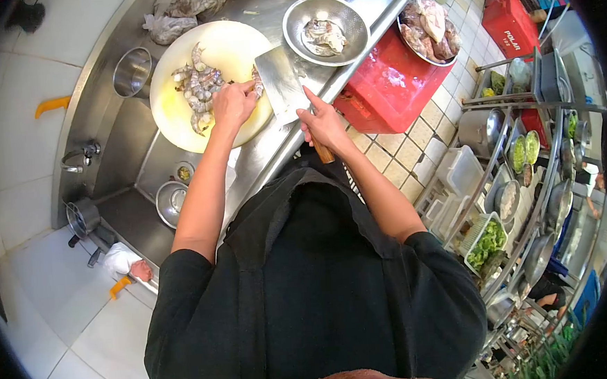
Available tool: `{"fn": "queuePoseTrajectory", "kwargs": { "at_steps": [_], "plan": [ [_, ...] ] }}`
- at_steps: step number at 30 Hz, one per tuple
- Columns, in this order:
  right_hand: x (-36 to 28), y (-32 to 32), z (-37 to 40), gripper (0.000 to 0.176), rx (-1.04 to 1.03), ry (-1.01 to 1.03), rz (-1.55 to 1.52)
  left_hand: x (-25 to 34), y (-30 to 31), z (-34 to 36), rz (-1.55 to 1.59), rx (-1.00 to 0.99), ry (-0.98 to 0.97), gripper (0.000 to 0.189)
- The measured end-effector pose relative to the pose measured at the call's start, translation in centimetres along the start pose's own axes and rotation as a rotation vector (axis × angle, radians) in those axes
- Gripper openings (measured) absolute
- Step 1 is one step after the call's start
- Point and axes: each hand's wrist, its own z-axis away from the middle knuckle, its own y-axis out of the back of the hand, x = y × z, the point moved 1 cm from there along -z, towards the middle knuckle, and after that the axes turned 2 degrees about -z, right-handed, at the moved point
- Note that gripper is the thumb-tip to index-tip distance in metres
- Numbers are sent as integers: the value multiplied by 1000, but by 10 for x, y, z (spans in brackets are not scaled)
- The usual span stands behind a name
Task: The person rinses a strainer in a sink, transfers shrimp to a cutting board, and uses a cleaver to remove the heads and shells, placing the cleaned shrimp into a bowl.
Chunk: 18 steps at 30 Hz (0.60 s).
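Observation:
A round, pale cutting board [166, 104] lies on the steel counter, with a pile of grey raw shrimp [202, 88] on it. My left hand [234, 105] is over the board, beside the pile, its index finger reaching to a single shrimp [258, 82] near the board's right edge. My right hand [322, 122] is wrapped round the wooden handle of a wide cleaver [282, 85]; its index finger stretches along the blade. The blade lies flat over the board's right edge, next to that shrimp. Above right, a perforated steel bowl [295, 24] holds a few shrimp pieces.
Plastic bags [168, 27] lie behind the board. A steel pot [134, 72] stands left of it, near a faucet [82, 156] and the sink. On the right, a red cooler [387, 87] bears a bowl of meat [433, 29]. Shelves with containers stand farther right.

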Motion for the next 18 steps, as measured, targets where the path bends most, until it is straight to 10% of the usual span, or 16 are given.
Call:
{"fn": "queuePoseTrajectory", "kwargs": {
  "at_steps": [18],
  "plan": [
    [9, 9, 37, 71, -70, -73, -20, -1, -4, -1, 76, -27, 80, 32]
  ]
}}
